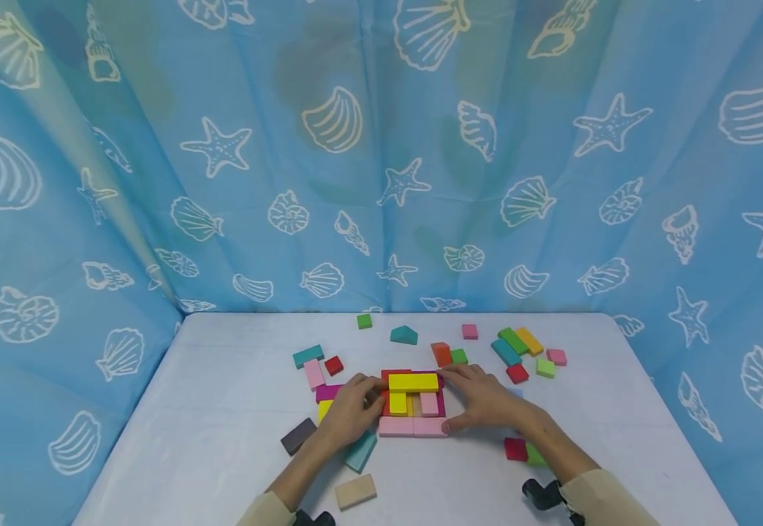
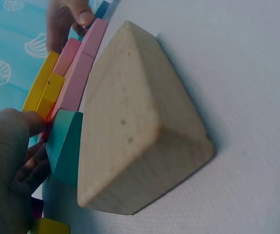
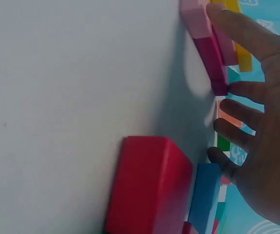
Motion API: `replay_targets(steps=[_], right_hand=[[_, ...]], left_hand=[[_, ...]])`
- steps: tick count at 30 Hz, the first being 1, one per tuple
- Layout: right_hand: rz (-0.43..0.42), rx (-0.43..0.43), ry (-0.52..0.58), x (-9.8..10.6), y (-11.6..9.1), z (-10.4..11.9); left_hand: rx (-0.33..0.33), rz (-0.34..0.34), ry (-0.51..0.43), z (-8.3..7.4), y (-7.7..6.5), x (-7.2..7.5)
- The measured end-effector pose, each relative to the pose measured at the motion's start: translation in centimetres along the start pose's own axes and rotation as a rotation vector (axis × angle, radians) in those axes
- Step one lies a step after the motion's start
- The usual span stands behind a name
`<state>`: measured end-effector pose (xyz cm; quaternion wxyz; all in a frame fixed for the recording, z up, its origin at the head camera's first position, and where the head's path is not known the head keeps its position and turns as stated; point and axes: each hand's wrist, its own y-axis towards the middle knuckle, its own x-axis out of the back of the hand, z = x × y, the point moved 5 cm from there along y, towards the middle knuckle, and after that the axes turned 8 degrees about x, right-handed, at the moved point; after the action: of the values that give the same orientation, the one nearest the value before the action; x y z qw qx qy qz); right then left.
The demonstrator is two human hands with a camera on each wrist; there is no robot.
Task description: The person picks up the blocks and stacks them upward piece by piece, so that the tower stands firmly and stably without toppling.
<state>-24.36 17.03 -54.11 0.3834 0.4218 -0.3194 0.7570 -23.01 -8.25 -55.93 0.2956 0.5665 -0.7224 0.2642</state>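
At the middle of the table a low rectangle of toy blocks is laid, with a long yellow block [image 1: 413,382] lying across its far part. Two pink blocks [image 1: 414,427] line up end to end along its near edge. My left hand [image 1: 350,413] touches the left side near the red blocks, fingers bent. On the opposite side, my right hand [image 1: 487,398] has its fingers spread, the thumb at the right pink block's corner and the fingertips along the magenta block [image 3: 213,61]. Below my left fingers lies a teal block [image 2: 66,146].
A plain wooden block [image 1: 356,492] and a dark grey block [image 1: 299,436] lie near my left forearm. Beside my right forearm is a red block [image 1: 516,449]. Several coloured blocks are scattered behind, including a teal one [image 1: 404,335]. A shell-patterned curtain [image 1: 368,183] hangs beyond the table.
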Motion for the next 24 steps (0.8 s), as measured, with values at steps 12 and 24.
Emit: replay_targets(steps=[12,24], right_hand=[[0.010,0.006,-0.030,-0.48,-0.22,0.22],[0.032,0.002,-0.034,-0.48,-0.06,0.07]], left_hand=[[0.001,0.022,-0.028,-0.01,0.09,0.32],[-0.013,0.039,-0.035,-0.22,0.05,0.73]])
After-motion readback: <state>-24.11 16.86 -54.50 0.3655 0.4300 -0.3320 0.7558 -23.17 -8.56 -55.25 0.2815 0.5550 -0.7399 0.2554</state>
